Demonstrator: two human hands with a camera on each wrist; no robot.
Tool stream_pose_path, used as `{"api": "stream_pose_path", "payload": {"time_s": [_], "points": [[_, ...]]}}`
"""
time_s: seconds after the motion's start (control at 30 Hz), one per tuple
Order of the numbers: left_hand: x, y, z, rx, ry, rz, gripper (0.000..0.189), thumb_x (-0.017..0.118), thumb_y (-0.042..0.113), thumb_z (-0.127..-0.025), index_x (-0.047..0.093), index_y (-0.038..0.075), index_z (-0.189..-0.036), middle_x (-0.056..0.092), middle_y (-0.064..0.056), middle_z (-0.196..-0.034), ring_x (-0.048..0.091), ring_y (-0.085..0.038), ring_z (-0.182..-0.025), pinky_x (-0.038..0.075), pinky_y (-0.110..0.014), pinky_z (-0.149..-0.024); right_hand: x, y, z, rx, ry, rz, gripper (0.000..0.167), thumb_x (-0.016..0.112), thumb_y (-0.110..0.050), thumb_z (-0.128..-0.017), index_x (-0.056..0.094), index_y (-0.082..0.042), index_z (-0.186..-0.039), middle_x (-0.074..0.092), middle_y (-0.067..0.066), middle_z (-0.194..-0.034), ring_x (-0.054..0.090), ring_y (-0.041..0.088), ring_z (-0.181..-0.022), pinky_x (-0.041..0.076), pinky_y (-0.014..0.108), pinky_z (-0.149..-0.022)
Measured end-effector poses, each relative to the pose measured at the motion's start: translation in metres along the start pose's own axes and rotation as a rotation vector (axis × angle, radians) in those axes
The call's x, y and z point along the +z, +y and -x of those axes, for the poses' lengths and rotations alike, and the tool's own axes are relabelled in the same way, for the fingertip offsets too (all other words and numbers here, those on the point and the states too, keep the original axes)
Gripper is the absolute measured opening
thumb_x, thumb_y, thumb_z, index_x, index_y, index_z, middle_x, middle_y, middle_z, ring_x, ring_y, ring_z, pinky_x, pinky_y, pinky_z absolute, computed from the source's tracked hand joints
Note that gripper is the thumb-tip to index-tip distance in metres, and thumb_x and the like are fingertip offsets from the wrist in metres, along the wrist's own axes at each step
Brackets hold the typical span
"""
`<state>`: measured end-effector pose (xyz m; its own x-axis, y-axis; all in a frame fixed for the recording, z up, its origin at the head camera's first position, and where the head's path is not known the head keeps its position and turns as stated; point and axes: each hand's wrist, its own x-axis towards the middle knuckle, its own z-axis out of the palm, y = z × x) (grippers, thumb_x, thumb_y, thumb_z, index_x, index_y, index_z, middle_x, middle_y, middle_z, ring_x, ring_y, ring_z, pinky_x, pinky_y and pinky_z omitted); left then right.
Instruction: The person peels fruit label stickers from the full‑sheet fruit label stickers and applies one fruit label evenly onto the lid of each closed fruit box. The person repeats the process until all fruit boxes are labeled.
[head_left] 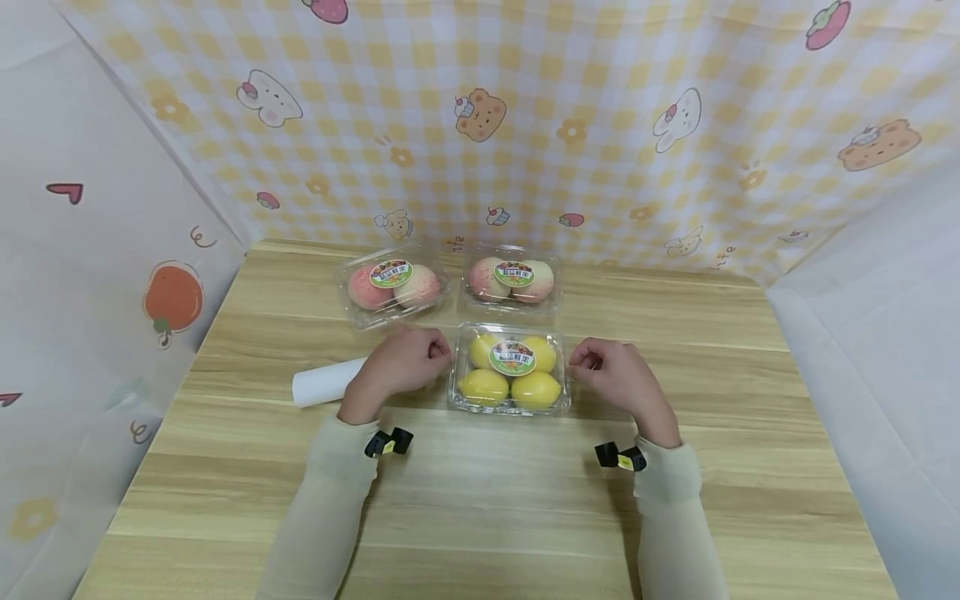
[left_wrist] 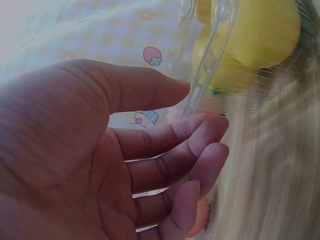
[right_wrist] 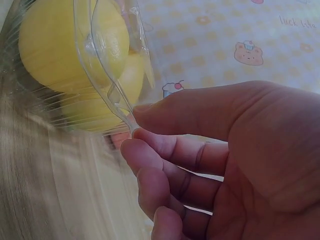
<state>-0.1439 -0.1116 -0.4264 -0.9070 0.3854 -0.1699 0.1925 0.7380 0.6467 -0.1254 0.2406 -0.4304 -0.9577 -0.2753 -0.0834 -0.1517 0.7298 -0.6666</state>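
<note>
A clear plastic fruit box [head_left: 512,408] with several yellow lemons [head_left: 536,390] inside and a round label on its lid stands between the two hands. At its right side the right hand [head_left: 618,375] pinches the flange of the rim [right_wrist: 112,95] between thumb and forefinger. The left hand [head_left: 408,358] is at the opposite side, fingers loosely bent. In the left wrist view, a gap separates its thumb [left_wrist: 172,92] from the fingertips, right at the box's edge.
Behind stand two more clear boxes with pink-and-cream peaches, a left one [head_left: 363,287] set at an angle and a right one [head_left: 491,279]. A white roll [head_left: 322,383] lies partly behind the left hand on the wooden table [head_left: 495,517]. A checked curtain [head_left: 525,108] hangs along the back.
</note>
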Motion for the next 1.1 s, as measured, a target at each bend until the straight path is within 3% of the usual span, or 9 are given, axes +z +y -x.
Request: {"api": "stream_pose_path", "payload": {"time_s": [1.1], "points": [[0.0069, 0.0067, -0.0013, 0.007, -0.045, -0.004, 0.014, 0.067, 0.020, -0.105, 0.075, 0.008, -0.103, 0.065, 0.000, -0.082, 0.058, -0.017, -0.073, 0.049, -0.033, -0.071, -0.0056, 0.0000, 0.0044, 0.064, -0.034, 0.004, 0.005, 0.076, -0.011, -0.098, 0.079, -0.007, -0.096, 0.071, 0.002, -0.085, 0.060, 0.020, -0.076, 0.050, 0.036, -0.071]]}}
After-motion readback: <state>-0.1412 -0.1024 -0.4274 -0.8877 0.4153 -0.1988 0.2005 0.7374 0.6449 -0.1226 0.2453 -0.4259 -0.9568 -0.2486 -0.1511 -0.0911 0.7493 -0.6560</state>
